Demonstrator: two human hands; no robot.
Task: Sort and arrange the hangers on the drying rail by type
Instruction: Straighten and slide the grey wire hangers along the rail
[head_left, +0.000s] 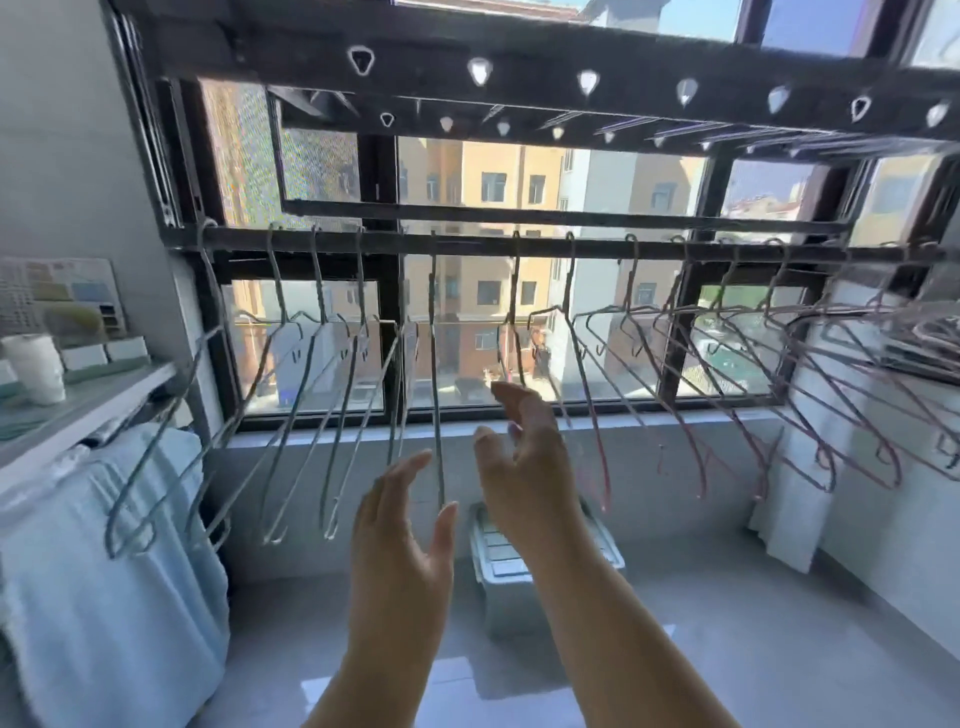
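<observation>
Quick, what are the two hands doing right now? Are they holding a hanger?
Left hand: open, fingers straight, holding nothing.
Right hand: open, fingers relaxed, holding nothing.

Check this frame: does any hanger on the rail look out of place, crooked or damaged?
Nothing is plainly wrong. The silver hangers hang at the left of the rail and the pink hangers at the right; none looks fallen or bent. The pink ones at the far right crowd and overlap. The left hand and right hand hold nothing.
</observation>
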